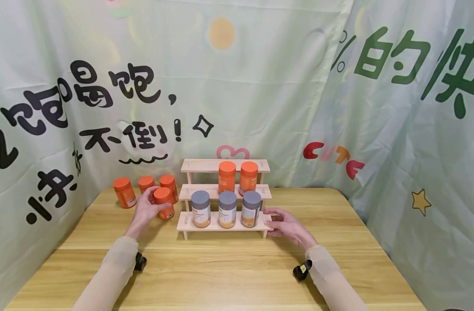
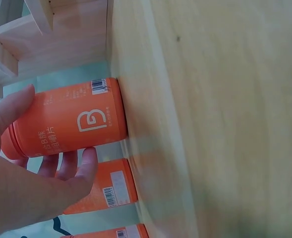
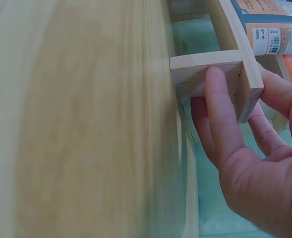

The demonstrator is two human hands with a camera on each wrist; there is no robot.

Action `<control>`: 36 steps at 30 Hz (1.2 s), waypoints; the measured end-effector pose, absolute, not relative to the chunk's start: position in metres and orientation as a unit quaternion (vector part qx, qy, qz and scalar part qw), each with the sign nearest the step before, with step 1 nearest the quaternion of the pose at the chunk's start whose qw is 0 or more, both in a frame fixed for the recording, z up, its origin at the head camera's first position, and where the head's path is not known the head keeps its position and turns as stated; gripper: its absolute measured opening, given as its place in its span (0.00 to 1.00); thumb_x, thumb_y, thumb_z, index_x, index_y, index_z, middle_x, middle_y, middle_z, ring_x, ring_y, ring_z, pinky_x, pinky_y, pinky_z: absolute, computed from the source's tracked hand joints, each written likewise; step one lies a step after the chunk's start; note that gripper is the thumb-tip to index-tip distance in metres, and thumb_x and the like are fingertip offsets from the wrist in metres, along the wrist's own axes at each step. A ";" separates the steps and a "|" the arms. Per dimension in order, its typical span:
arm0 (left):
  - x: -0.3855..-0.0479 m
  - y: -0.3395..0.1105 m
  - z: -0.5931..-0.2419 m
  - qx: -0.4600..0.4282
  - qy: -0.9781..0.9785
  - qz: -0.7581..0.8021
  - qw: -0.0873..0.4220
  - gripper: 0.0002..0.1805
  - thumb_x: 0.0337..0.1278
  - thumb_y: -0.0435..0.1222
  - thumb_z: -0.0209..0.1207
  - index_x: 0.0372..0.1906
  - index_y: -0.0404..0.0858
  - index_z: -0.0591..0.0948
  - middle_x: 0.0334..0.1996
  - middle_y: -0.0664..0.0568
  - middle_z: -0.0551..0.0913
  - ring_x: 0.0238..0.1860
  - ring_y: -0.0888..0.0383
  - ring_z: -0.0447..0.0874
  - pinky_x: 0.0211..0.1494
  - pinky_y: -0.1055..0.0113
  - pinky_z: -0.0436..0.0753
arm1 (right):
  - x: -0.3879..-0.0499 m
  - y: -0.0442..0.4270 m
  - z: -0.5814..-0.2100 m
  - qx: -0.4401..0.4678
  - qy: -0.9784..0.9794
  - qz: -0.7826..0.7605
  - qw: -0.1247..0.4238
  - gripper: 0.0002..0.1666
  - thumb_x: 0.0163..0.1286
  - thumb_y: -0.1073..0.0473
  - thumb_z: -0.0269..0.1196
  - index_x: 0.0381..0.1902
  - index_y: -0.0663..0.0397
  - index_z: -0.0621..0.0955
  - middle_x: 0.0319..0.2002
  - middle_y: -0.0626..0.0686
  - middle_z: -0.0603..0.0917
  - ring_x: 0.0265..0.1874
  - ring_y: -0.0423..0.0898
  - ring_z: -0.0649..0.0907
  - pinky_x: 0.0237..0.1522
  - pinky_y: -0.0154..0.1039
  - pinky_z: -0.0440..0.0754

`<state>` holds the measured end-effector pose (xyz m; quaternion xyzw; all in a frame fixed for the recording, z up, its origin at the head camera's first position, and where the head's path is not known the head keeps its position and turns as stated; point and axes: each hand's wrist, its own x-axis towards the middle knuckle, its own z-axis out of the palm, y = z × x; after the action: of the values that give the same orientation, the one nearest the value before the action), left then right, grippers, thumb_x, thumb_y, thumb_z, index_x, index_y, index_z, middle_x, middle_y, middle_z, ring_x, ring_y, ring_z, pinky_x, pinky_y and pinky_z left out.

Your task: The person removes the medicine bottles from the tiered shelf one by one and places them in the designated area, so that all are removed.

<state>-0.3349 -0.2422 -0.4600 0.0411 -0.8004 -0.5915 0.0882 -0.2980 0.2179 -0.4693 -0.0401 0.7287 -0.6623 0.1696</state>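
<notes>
My left hand (image 1: 145, 211) holds an orange jar (image 1: 164, 203) by its sides, with the thumb on one side and the fingers on the other. In the left wrist view, that jar's base is at the tabletop. Several other orange jars (image 1: 124, 192) stand just behind and left of it. My right hand (image 1: 287, 225) grips the right end of the lowest step of a three-step wooden display rack (image 1: 225, 229), with fingers against its leg (image 3: 205, 74). On that step stand three grey-lidded jars (image 1: 200, 209). Two orange jars (image 1: 227, 177) stand on the middle step.
The rack's top step (image 1: 200, 165) is at the back, near the printed cloth backdrop (image 1: 260, 86). A wooden table (image 1: 221, 272) carries everything. Small black wrist cameras (image 1: 302, 270) are strapped at both sleeves.
</notes>
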 end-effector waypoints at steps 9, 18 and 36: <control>-0.337 -0.245 -0.460 0.038 -0.799 -0.596 0.076 0.44 0.49 0.26 0.69 0.71 0.38 0.61 0.70 0.37 0.66 0.65 0.40 0.68 0.69 0.47 0.70 | -0.298 0.218 -0.469 -0.037 0.724 -0.667 0.171 0.28 0.69 0.66 0.61 0.65 0.64 0.69 0.52 0.64 0.71 0.43 0.49 0.82 0.50 0.49 0.85; -0.338 -0.246 -0.459 0.045 -0.799 -0.596 0.068 0.45 0.49 0.26 0.70 0.72 0.39 0.60 0.70 0.37 0.66 0.66 0.40 0.68 0.70 0.46 0.68 | -0.297 0.218 -0.468 -0.034 0.726 -0.665 0.171 0.28 0.69 0.66 0.62 0.65 0.63 0.69 0.52 0.63 0.72 0.43 0.48 0.82 0.50 0.49 0.85; -0.338 -0.249 -0.461 0.045 -0.807 -0.585 0.071 0.45 0.49 0.27 0.69 0.72 0.39 0.61 0.70 0.36 0.66 0.65 0.39 0.68 0.70 0.44 0.68 | -0.297 0.217 -0.470 -0.037 0.724 -0.668 0.168 0.27 0.70 0.67 0.61 0.65 0.64 0.69 0.52 0.63 0.72 0.43 0.48 0.82 0.50 0.48 0.85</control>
<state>-0.3383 -0.2495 -0.4614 0.0446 -0.8065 -0.5853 0.0707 -0.2972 0.2173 -0.4698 -0.0366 0.7241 -0.6679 0.1682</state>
